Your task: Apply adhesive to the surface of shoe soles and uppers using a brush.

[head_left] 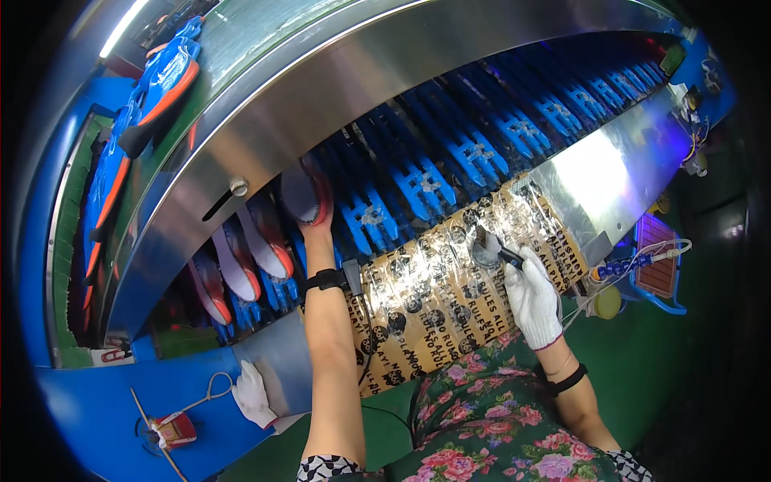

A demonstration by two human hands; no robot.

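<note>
My bare left hand [320,226] reaches in under the machine's metal hood and holds a shoe sole [299,197] by its red end; the fingers are mostly hidden behind the sole. The sole has a pale inner face and a dark-to-red rim, and it sits over the row of blue holders [365,218]. My right hand [532,301], in a white knit glove, is closed round the black handle of a brush [487,247]. The brush head is over the tape-covered ledge [418,301]; whether it touches the ledge I cannot tell.
Several more soles [234,261] rest on holders left of my hand. Blue-and-orange soles [165,88] lie on the upper conveyor at the far left. A white glove [253,394] and a red spool-like object [175,431] lie on the blue panel. The curved metal hood [337,112] overhangs the holders.
</note>
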